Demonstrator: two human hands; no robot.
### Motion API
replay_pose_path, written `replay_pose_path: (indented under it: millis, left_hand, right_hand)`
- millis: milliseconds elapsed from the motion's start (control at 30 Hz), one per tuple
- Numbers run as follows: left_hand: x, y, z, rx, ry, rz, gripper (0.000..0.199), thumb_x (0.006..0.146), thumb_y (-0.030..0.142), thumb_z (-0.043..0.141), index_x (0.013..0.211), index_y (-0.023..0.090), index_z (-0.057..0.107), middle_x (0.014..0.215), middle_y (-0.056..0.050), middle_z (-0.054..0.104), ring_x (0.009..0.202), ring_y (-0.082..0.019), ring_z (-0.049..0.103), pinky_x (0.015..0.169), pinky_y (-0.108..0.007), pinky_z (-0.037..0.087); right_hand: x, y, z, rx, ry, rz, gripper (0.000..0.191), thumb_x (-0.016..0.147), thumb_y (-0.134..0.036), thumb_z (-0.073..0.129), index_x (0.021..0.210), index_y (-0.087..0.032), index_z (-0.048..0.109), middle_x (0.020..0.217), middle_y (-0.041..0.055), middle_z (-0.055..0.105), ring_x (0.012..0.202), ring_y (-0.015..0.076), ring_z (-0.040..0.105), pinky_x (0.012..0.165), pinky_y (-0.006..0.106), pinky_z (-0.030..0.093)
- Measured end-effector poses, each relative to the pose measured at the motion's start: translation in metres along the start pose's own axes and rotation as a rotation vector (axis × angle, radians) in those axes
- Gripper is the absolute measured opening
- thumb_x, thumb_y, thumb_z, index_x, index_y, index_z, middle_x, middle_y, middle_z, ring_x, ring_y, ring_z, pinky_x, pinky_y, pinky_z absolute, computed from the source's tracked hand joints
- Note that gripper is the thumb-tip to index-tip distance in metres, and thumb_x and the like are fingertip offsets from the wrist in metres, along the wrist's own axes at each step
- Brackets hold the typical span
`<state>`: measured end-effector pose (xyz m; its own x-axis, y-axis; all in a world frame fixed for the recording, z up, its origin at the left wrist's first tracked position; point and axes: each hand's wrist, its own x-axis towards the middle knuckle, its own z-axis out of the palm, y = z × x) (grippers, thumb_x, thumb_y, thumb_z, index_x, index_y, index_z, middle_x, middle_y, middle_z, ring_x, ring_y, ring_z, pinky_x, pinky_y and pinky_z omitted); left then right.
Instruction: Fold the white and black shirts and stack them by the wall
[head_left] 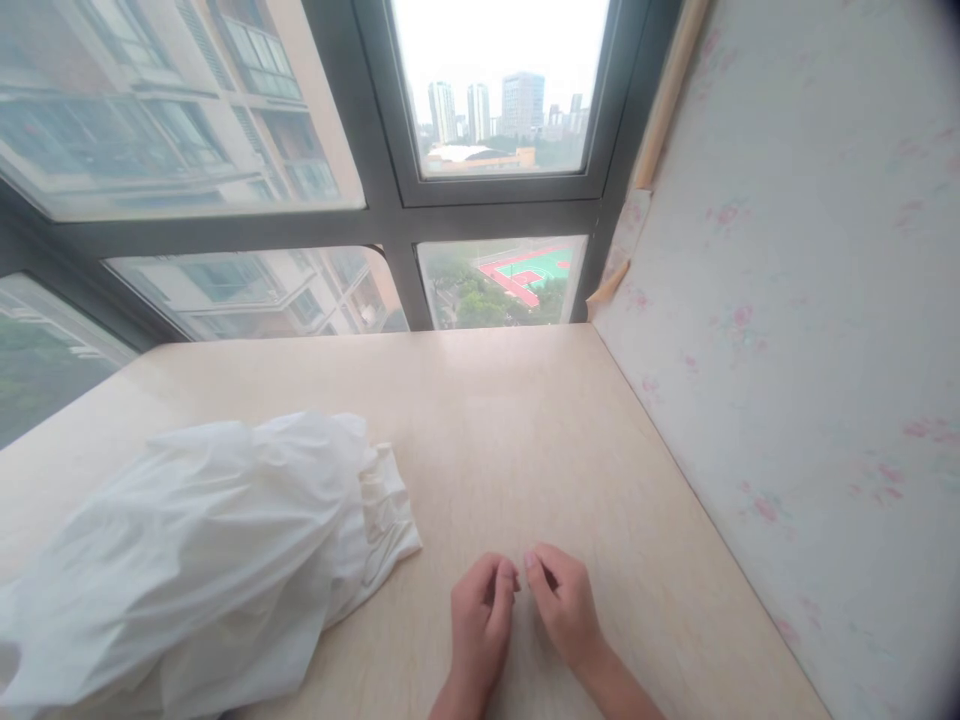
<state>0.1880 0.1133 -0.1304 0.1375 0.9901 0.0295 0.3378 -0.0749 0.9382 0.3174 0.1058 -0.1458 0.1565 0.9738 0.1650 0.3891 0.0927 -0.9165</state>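
Observation:
My left hand (484, 615) is closed in a loose fist above the pale sill board (517, 430), thumb against the curled fingers. Just to its right, my right hand (562, 600) is curled the same way, with its thumb tip pointing toward the left hand. A small gap separates the two hands, and nothing shows in either. On the left lies a crumpled white cloth garment (217, 540), with a gathered edge (390, 510) facing my hands. Neither hand touches it.
Dark grey window frames (390, 215) close off the far side of the board. Along the right runs a wall with flowered paper (787, 330), its edge peeling (609, 285) near the window. Buildings and a sports court (529, 272) are visible outside.

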Motion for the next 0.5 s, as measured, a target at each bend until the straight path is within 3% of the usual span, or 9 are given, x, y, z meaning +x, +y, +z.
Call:
replay_pose_path:
  millis: [300,500]
  left_hand:
    - [0.0026,0.0053,-0.0001,0.083,-0.04,0.002,0.033,0.097,0.041,0.043,0.081,0.018,0.06,0.07,-0.001,0.06,0.064,-0.013,0.054,0.061,-0.023,0.039]
    - [0.0021,0.0044,-0.0006,0.087,-0.049,-0.017,0.032,0.098,0.04,0.043,0.082,0.018,0.059,0.071,-0.001,0.06,0.065,-0.013,0.054,0.062,-0.024,0.039]
  right_hand:
    - [-0.0016,-0.0041,0.0021,-0.084,-0.034,-0.141,0.031,0.099,-0.027,0.04,0.069,-0.02,0.044,0.065,-0.0016,0.048,0.061,0.0112,0.045,0.059,0.024,0.033]
    - [-0.0009,-0.0061,0.0005,-0.07,-0.053,-0.088,0.03,0.098,-0.026,0.042,0.069,-0.02,0.046,0.066,-0.0015,0.049,0.061,0.0115,0.046,0.059,0.024,0.034]
